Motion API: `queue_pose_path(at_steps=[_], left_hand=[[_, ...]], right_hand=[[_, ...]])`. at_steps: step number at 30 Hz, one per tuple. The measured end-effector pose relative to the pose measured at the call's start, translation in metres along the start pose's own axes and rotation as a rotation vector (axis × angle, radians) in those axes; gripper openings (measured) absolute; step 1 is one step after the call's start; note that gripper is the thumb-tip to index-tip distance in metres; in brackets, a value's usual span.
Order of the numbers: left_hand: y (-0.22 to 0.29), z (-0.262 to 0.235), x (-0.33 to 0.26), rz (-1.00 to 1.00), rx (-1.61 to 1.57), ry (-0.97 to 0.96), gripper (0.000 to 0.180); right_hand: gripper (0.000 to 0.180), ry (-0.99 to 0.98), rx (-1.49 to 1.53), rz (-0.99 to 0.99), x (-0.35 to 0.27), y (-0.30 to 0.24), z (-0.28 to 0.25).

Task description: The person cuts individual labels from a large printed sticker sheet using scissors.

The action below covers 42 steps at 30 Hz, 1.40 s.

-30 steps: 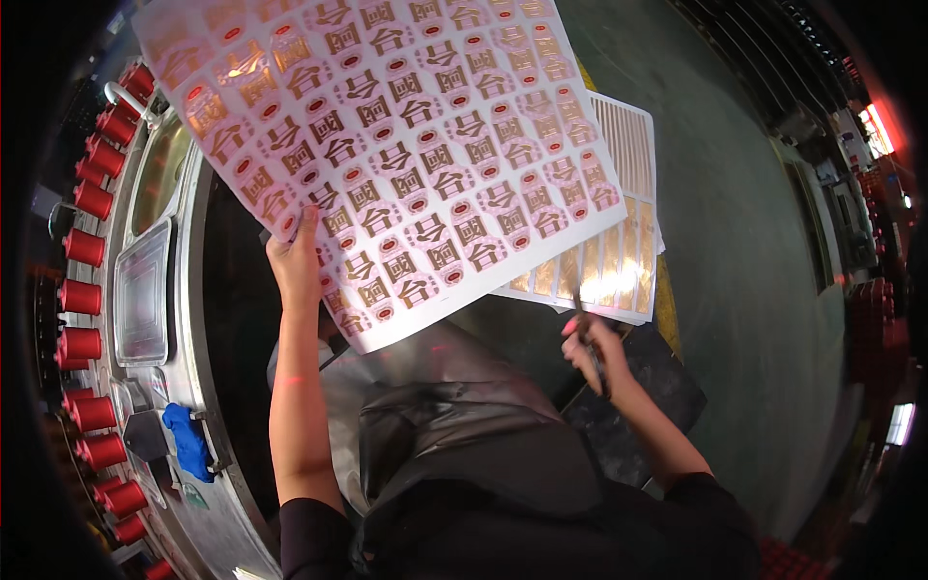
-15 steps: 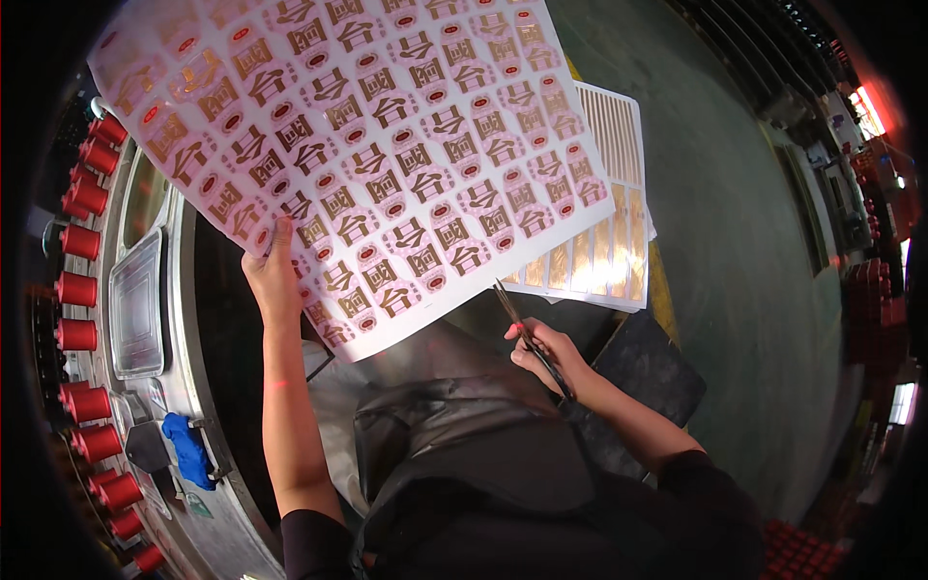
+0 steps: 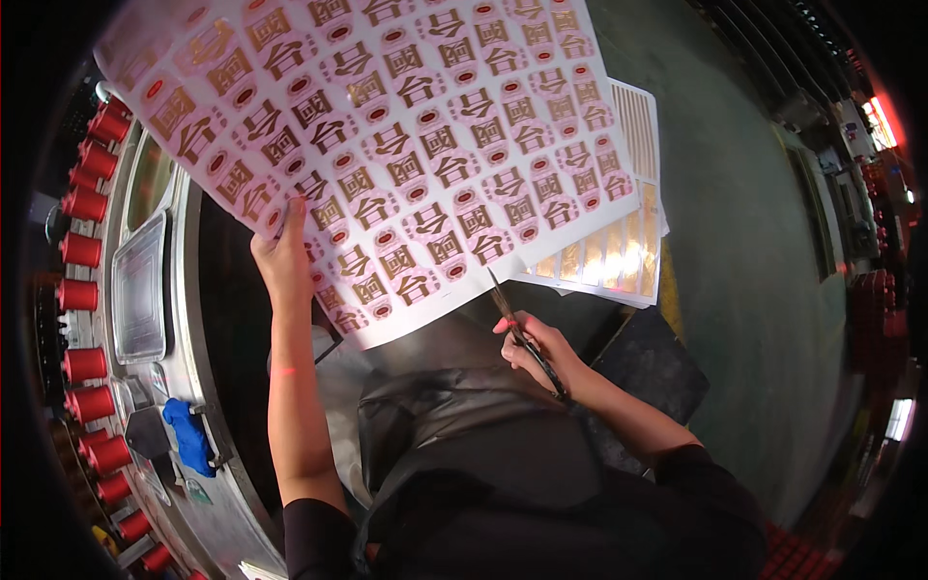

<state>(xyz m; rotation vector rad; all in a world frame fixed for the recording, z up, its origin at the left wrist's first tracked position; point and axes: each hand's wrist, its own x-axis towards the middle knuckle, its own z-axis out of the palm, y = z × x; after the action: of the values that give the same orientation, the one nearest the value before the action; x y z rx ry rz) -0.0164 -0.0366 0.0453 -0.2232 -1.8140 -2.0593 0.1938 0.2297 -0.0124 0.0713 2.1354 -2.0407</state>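
While raised overhead, printed sheet [image 3: 387, 145] pinched at lower edge by left hand [image 3: 282, 256] | right hand [image 3: 532, 350] clenched on scissors [image 3: 522, 333], tip just under sheet | likely pre-cut; needs blade alignment | gold sheets [image 3: 619, 251] behind.

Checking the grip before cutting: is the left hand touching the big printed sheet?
Touching. The head view shows the left hand gripping the printed sheet's lower left edge.

Grey-green concrete floor [image 3: 744, 242], stack of gold-printed sheets [image 3: 619, 256] lying on it; dark flat board [image 3: 657, 372] beside the stack
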Motion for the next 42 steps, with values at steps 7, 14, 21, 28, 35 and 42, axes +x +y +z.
queue_pose_path(at_steps=[7, 14, 21, 28, 35, 42], left_hand=[[0.008, 0.001, 0.002, 0.028, 0.001, 0.022, 0.022], [0.006, -0.001, 0.003, -0.012, -0.008, -0.012, 0.024], [0.010, 0.001, 0.000, -0.056, -0.033, -0.016, 0.025], [0.011, 0.001, 0.002, -0.041, -0.014, -0.012, 0.022], [0.015, 0.005, 0.001, -0.062, 0.021, -0.004, 0.022], [0.008, 0.006, -0.001, 0.044, 0.009, 0.039, 0.016]], right_hand=[[0.019, -0.071, -0.084, -0.010, 0.019, -0.018, 0.011], [0.021, -0.046, -0.041, 0.023, 0.021, -0.020, 0.014], [0.019, -0.029, -0.017, 0.043, 0.023, -0.022, 0.015], [0.019, -0.032, 0.024, 0.072, 0.024, -0.022, 0.016], [0.020, -0.039, -0.009, 0.035, 0.021, -0.021, 0.013], [0.018, -0.002, 0.009, -0.037, -0.002, 0.006, -0.010]])
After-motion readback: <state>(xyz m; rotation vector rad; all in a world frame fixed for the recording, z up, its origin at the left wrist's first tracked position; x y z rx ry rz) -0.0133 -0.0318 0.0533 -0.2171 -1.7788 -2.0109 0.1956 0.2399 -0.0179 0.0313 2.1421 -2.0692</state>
